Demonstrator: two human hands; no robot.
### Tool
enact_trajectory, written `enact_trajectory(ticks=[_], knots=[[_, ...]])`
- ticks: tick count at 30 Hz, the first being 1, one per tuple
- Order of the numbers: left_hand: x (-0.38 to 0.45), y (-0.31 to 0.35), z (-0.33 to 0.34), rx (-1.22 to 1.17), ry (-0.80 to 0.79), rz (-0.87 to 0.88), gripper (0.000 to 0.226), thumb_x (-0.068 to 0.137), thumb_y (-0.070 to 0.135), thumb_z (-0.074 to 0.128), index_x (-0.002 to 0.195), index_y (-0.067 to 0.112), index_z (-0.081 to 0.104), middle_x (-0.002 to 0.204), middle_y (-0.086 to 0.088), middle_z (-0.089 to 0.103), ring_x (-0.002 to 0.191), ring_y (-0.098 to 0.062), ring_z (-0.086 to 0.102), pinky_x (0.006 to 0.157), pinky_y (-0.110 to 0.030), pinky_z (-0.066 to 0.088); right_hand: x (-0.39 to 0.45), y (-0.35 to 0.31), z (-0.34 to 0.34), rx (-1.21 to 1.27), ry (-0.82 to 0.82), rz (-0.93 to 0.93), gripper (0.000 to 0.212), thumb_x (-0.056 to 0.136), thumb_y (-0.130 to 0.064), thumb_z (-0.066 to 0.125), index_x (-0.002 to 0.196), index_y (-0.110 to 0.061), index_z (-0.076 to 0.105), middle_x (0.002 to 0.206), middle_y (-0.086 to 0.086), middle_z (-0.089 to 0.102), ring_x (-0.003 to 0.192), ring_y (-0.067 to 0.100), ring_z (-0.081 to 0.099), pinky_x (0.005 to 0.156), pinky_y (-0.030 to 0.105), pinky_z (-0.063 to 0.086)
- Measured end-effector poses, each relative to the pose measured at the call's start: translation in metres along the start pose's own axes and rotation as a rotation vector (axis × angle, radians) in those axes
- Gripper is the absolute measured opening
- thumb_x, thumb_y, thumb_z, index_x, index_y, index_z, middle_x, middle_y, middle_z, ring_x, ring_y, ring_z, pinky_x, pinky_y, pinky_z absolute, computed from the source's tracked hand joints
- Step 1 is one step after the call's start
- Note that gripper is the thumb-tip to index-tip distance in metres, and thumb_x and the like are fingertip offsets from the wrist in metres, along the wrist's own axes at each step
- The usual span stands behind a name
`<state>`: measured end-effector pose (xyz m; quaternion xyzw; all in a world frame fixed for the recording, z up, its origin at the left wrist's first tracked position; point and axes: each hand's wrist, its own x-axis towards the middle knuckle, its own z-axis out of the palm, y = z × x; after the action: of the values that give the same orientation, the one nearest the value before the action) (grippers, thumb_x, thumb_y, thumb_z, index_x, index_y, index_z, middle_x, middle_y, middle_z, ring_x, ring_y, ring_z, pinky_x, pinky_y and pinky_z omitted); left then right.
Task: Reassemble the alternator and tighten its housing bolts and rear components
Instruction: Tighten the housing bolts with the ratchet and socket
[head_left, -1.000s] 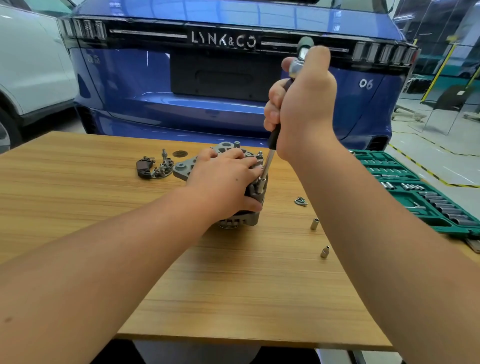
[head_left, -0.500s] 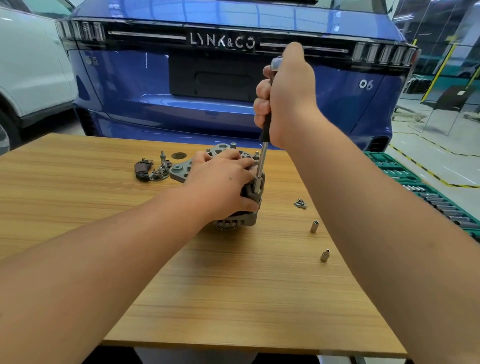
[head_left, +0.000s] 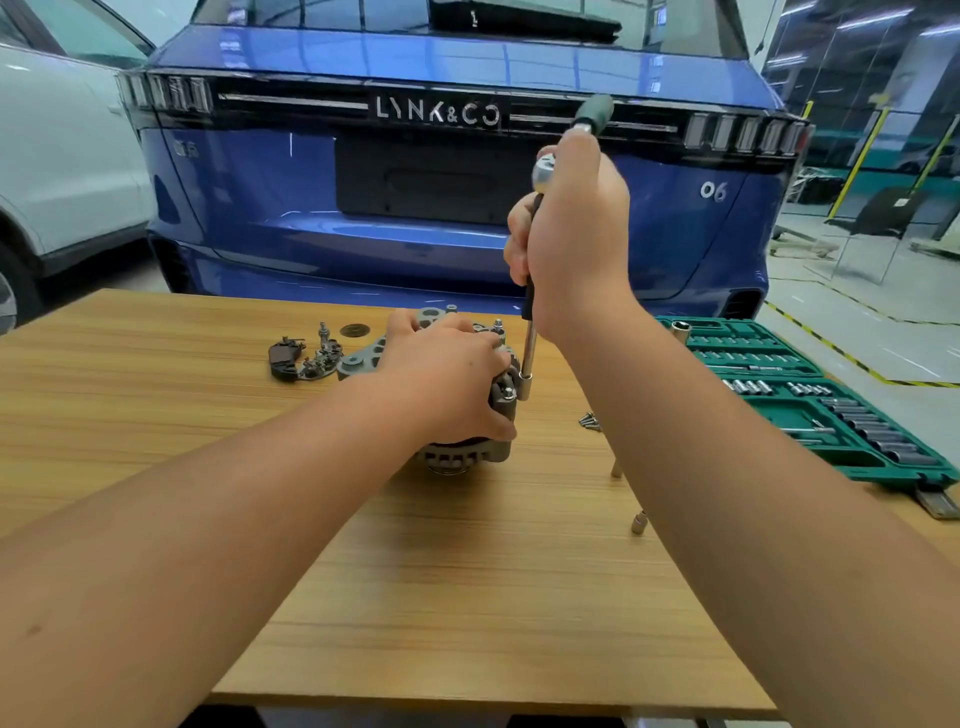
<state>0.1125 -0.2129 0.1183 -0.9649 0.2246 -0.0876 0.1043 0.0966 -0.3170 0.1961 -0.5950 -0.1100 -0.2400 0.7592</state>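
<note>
Firmly, both hands on alternator (head_left: 470, 452).

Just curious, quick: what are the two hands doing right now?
Left hand: grips the alternator.
Right hand: grips the ratchet extension.

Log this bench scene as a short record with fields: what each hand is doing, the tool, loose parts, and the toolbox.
left hand: left hand grips the alternator, steadying it on the wooden table
right hand: right hand holds the ratchet extension upright
tool contact: socket tip at a housing bolt on the alternator's right side
loose parts: rear components left of the alternator; screws and loose sockets to its right
toolbox: green socket set, open, at the table's right edge
</note>
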Motion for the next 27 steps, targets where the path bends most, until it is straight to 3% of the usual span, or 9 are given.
enact_trajectory(ticks=[2,5,9,12,16,20,22,24,27], knots=[[0.000,-0.009,-0.008,-0.042,-0.063,0.055,0.069,0.087,0.081,0.044,0.146,0.044,0.046,0.159,0.018,0.036,0.148,-0.017,0.024,0.108,-0.057,0.018,0.001,0.002,-0.003,0.019,0.013,0.056,0.022,0.101,-0.021,0.034,0.081,-0.013,0.034,0.067,0.012,0.030,0.052,0.019,0.022,0.049,0.034,0.017],[-0.003,-0.040,-0.016,-0.395,-0.062,0.055,0.052,0.099,0.069,0.034,0.145,0.048,0.047,0.162,0.021,0.029,0.152,-0.009,0.019,0.119,-0.053,0.012,0.007,-0.002,-0.010,0.063,0.039,0.094,0.026,0.100,-0.027,0.035,0.076,-0.016,0.037,0.055,0.004,0.038,0.046,0.018,0.027,0.046,0.027,0.023],[-0.012,-0.082,-0.007,-0.732,-0.004,-0.142,0.044,0.104,0.058,0.037,0.142,0.044,0.053,0.155,0.022,0.041,0.140,-0.007,0.039,0.111,-0.039,0.032,0.010,-0.007,-0.013,0.145,0.040,0.168,0.031,0.099,-0.031,0.040,0.069,-0.021,0.036,0.057,0.003,0.040,0.048,0.019,0.027,0.047,0.028,0.023],[-0.019,-0.088,0.007,-0.757,-0.106,-0.176,0.039,0.105,0.053,0.040,0.139,0.045,0.056,0.140,0.016,0.057,0.110,0.000,0.053,0.088,-0.026,0.043,0.008,-0.007,-0.006,0.194,0.006,0.231,0.038,0.098,-0.030,0.041,0.062,-0.022,0.035,0.056,0.004,0.041,0.046,0.019,0.028,0.046,0.025,0.025],[-0.024,-0.084,0.015,-0.736,-0.052,-0.155,0.036,0.107,0.039,0.045,0.141,0.040,0.056,0.151,0.017,0.048,0.136,-0.007,0.042,0.107,-0.031,0.031,0.005,-0.007,0.008,0.226,-0.028,0.262,0.038,0.099,-0.030,0.041,0.063,-0.021,0.035,0.054,0.004,0.044,0.043,0.019,0.032,0.045,0.025,0.028],[-0.031,-0.084,0.010,-0.703,-0.029,-0.123,0.031,0.106,0.039,0.047,0.133,0.039,0.062,0.132,0.015,0.057,0.118,-0.006,0.051,0.083,-0.018,0.039,0.002,-0.009,0.018,0.254,-0.044,0.268,0.038,0.099,-0.031,0.041,0.062,-0.021,0.036,0.056,0.004,0.046,0.043,0.019,0.035,0.045,0.025,0.031],[-0.035,-0.079,0.012,-0.638,-0.010,-0.095,0.033,0.105,0.042,0.046,0.133,0.038,0.061,0.137,0.013,0.051,0.127,-0.012,0.044,0.098,-0.031,0.043,0.002,-0.010,0.021,0.259,-0.040,0.264,0.036,0.099,-0.030,0.041,0.064,-0.020,0.036,0.056,0.004,0.047,0.043,0.019,0.035,0.045,0.024,0.031],[-0.039,-0.067,0.017,-0.568,0.015,-0.110,0.035,0.106,0.046,0.039,0.135,0.038,0.058,0.155,0.012,0.038,0.143,-0.019,0.026,0.116,-0.047,0.026,0.002,-0.012,0.023,0.259,-0.031,0.253,0.035,0.098,-0.030,0.040,0.065,-0.020,0.035,0.056,0.004,0.047,0.042,0.019,0.035,0.045,0.025,0.031],[-0.041,-0.051,0.025,-0.586,0.086,-0.153,0.034,0.107,0.040,0.034,0.132,0.036,0.057,0.153,0.011,0.041,0.141,-0.017,0.022,0.113,-0.048,0.025,0.004,-0.014,0.025,0.260,-0.025,0.238,0.038,0.099,-0.029,0.039,0.062,-0.020,0.035,0.055,0.004,0.047,0.041,0.018,0.034,0.045,0.025,0.029]])
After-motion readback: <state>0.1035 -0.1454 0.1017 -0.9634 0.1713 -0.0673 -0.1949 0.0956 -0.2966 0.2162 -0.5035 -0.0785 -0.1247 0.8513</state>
